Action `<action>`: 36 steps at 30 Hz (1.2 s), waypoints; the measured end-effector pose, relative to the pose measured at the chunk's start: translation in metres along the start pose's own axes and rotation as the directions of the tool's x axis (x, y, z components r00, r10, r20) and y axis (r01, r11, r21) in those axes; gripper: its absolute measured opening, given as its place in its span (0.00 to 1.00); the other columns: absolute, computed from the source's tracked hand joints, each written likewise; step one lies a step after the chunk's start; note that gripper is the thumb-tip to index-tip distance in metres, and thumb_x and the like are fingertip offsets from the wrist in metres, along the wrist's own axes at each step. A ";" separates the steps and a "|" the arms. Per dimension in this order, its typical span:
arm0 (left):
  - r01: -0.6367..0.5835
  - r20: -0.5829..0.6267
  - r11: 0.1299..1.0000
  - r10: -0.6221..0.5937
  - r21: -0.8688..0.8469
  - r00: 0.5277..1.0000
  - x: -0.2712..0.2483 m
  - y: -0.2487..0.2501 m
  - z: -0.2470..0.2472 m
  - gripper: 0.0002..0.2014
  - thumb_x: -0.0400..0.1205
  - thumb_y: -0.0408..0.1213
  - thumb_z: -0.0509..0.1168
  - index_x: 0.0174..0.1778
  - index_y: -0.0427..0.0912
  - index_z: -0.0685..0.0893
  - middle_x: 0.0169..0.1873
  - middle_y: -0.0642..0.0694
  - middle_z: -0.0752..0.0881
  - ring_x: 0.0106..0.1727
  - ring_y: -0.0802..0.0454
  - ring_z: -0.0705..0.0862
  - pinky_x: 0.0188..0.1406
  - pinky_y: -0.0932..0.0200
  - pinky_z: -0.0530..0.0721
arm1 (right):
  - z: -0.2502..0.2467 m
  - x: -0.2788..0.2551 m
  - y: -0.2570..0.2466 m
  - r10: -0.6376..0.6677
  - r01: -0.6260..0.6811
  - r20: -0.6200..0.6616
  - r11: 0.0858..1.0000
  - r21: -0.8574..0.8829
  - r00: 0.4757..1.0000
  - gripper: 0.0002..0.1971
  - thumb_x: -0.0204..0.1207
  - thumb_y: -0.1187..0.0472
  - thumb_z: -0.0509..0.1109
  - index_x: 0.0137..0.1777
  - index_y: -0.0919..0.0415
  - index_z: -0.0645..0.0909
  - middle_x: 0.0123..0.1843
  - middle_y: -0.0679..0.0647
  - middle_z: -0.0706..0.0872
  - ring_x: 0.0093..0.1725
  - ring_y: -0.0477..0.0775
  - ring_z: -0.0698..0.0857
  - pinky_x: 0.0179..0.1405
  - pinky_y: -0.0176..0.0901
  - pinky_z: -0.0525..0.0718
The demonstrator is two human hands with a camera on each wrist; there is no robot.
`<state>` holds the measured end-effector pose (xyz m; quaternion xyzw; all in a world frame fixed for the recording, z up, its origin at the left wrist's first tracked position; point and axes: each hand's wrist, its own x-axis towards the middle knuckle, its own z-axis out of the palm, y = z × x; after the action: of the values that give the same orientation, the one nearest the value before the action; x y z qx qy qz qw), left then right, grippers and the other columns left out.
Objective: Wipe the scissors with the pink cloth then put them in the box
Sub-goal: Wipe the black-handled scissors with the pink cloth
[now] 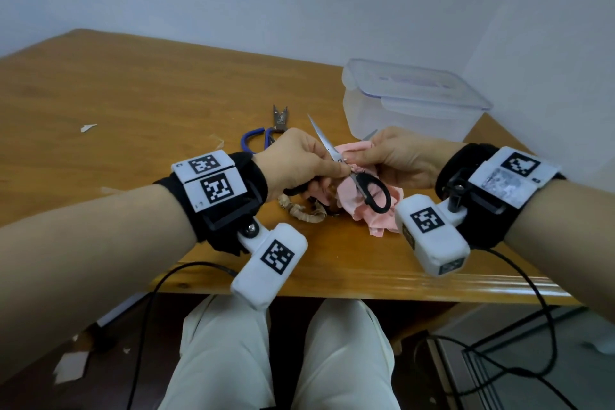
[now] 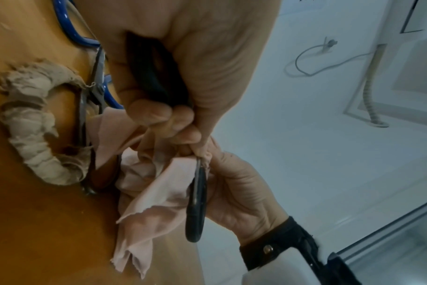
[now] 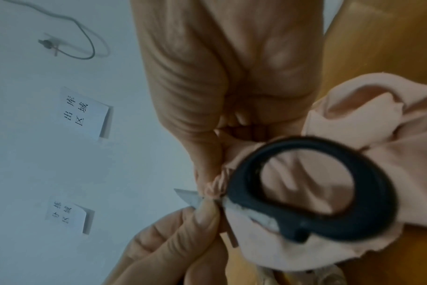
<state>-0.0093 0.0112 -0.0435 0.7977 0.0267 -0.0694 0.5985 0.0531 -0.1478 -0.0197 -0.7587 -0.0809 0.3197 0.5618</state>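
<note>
The black-handled scissors (image 1: 372, 191) are held open above the wooden table (image 1: 133, 103), one blade pointing up and away. My left hand (image 1: 306, 160) grips one black handle loop (image 2: 156, 77), fingers curled round it. My right hand (image 1: 399, 156) pinches the pink cloth (image 1: 376, 216) round the other blade, close to the pivot. The free handle loop (image 3: 378, 192) hangs over the cloth (image 3: 402, 154), which droops to the table (image 2: 154, 192). The clear plastic box (image 1: 412, 100) stands at the back right with its lid resting on top.
Blue-handled scissors (image 1: 266, 136) lie just behind my left hand. A pair with beige cloth-wrapped handles (image 1: 303, 210) lies under my hands. A scrap of white paper (image 1: 88, 127) sits far left. Cables hang off the table's near edge by my knees.
</note>
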 end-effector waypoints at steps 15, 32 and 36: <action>0.004 -0.012 1.000 -0.005 -0.013 1.000 0.000 0.000 -0.002 0.10 0.74 0.35 0.76 0.32 0.33 0.86 0.17 0.46 0.81 0.13 0.57 0.74 0.15 0.65 0.74 | -0.002 0.001 0.002 -0.026 0.026 -0.009 0.999 0.022 1.000 0.06 0.76 0.74 0.66 0.42 0.70 0.85 0.31 0.58 0.88 0.33 0.51 0.87 0.36 0.39 0.88; -0.022 -0.047 1.000 0.022 -0.005 0.999 -0.002 0.003 0.001 0.11 0.75 0.33 0.75 0.32 0.29 0.86 0.14 0.47 0.79 0.12 0.57 0.71 0.13 0.67 0.73 | -0.001 0.002 0.004 -0.078 0.090 -0.075 0.982 0.165 0.994 0.05 0.71 0.74 0.70 0.46 0.70 0.83 0.35 0.59 0.88 0.36 0.51 0.87 0.43 0.39 0.88; -0.029 -0.044 1.000 0.029 0.004 0.999 -0.002 0.002 0.003 0.13 0.75 0.34 0.76 0.27 0.33 0.84 0.15 0.46 0.79 0.12 0.57 0.71 0.13 0.66 0.73 | 0.003 0.004 0.008 -0.048 0.069 -0.081 0.956 0.286 0.996 0.05 0.72 0.73 0.69 0.47 0.72 0.82 0.35 0.61 0.88 0.36 0.53 0.87 0.46 0.44 0.87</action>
<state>-0.0109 0.0081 -0.0417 0.8004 0.0283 -0.0432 0.5973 0.0527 -0.1466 -0.0286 -0.6772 -0.0354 0.2834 0.6782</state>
